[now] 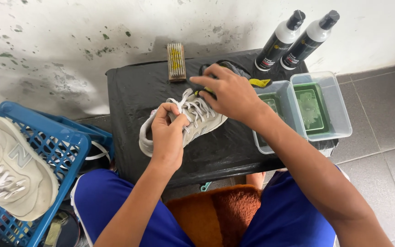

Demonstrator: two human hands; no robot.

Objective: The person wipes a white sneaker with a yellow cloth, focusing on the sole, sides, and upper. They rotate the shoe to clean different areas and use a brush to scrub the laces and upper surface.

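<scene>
I note my left hand (168, 135) gripping the white sneaker (197, 121) at its tongue. My right hand (232, 91) presses a dark cloth (234, 68) against its toe, fingers closed on it

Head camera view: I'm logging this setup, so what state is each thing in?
Grey sneaker: on its side on the black table, laced.
Left hand: gripping the sneaker's collar.
Right hand: on the toe end.
Two bottles: upright, capped.
Two plastic tubs: open, green liquid inside.
Brush: bristles up.
Second sneaker: resting on the blue crate.
</scene>
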